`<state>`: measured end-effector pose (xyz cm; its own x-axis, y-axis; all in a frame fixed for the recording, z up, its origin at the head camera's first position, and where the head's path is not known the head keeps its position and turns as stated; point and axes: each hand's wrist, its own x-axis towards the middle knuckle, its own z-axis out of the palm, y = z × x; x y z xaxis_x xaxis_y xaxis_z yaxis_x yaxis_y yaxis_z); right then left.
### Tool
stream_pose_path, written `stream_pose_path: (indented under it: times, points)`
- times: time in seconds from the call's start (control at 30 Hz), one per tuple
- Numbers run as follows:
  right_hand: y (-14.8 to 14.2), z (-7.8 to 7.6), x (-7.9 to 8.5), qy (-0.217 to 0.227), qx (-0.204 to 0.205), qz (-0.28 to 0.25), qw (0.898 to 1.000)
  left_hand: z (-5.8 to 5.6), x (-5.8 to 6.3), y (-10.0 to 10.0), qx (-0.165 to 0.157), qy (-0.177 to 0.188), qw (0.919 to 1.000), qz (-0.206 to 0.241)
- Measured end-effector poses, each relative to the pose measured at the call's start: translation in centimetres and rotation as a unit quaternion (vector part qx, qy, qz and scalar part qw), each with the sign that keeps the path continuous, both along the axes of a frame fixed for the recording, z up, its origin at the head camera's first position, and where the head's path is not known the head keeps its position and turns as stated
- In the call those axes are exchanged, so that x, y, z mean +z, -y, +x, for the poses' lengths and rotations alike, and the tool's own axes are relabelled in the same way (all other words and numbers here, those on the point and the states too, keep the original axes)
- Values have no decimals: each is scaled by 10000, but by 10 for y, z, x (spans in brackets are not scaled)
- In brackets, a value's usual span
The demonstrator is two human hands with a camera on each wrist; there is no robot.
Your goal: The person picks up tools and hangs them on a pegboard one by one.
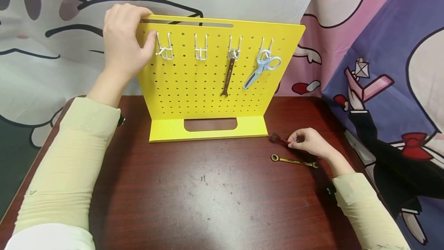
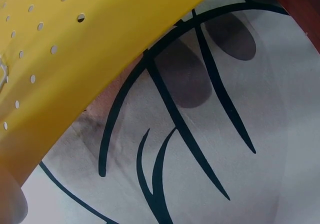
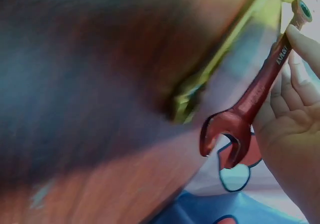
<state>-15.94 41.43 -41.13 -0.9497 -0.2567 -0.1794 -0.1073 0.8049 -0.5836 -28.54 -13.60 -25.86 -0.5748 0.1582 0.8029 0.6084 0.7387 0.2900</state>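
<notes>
My left hand [image 1: 125,39] grips the yellow pegboard [image 1: 197,88] at its upper left corner, thumb on the front face and fingers over the top edge. At the right, my right hand [image 1: 312,142] pinches a red combination wrench [image 3: 260,89] between thumb and fingers. In the right wrist view its open end points down towards the camera and its ring end sticks out past the thumb. Just in front of that hand, a gold combination wrench [image 1: 293,161] lies on the table.
From the pegboard's white hooks hang a dark brown wrench [image 1: 228,74] and light blue scissors [image 1: 263,65]. Two more hooks, the left hook [image 1: 164,47] and its neighbour hook [image 1: 201,47], carry nothing. The dark red table [image 1: 194,196] meets patterned cloth [image 1: 374,88] behind and right.
</notes>
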Motion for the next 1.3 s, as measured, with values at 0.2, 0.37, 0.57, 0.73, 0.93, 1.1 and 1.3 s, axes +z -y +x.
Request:
stream_pose_path:
  times: [0.2,0.37,0.57,0.73,0.93,1.1,1.3]
  points:
    - [20,-10,6,-389,-149,-169,9990,1,0,0,16,44,9999,97]
    - [43,-18,12,-631,-246,-424,9968,0,-1,0,-5,-7,10000,5]
    - [71,-27,19,-788,-384,-663,9939,-1,-1,-2,-24,13,10000,22]
    - [94,-35,26,-918,-414,-1009,9898,0,-1,-3,20,30,10000,61]
    - [124,-44,32,-983,-427,-1573,9817,1,0,-3,47,48,9999,90]
    - [148,-49,34,-949,-361,-2075,9729,1,1,-3,44,35,9999,85]
    - [178,-51,36,-873,-252,-2440,9655,0,1,-2,31,4,9999,104]
